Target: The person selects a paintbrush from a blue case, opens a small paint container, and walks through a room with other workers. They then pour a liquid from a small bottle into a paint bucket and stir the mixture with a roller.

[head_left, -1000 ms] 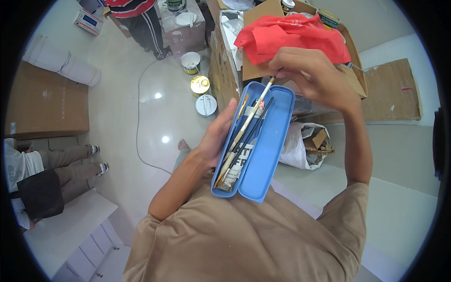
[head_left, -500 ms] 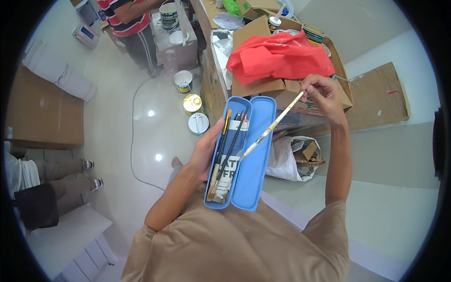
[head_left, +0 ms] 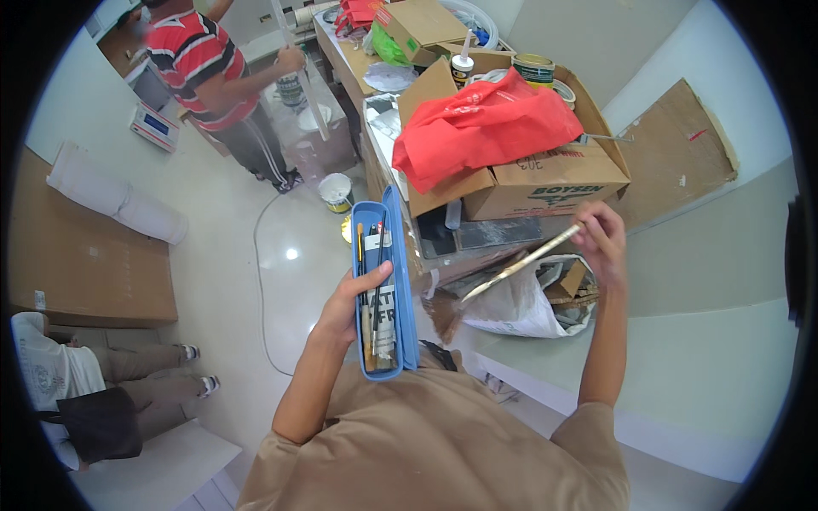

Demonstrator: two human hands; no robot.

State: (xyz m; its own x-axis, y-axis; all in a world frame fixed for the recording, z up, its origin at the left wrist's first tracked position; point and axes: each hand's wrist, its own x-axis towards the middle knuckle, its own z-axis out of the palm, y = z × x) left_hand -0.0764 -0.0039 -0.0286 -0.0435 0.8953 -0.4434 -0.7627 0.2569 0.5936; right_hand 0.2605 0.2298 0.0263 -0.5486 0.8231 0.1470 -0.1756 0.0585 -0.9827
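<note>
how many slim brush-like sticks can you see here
At least 3: the pale stick in the right hand; the orange-tipped one and thin dark one inside the open blue case. More may be hidden there.

The paintbrush [head_left: 521, 264] is now apart from the blue case [head_left: 383, 374], whose lid [head_left: 403, 285] is more folded up; the left hand [head_left: 342, 305] lays its thumb across.

Yellow can [head_left: 346, 228] mostly behind case [head_left: 405, 317]
</note>
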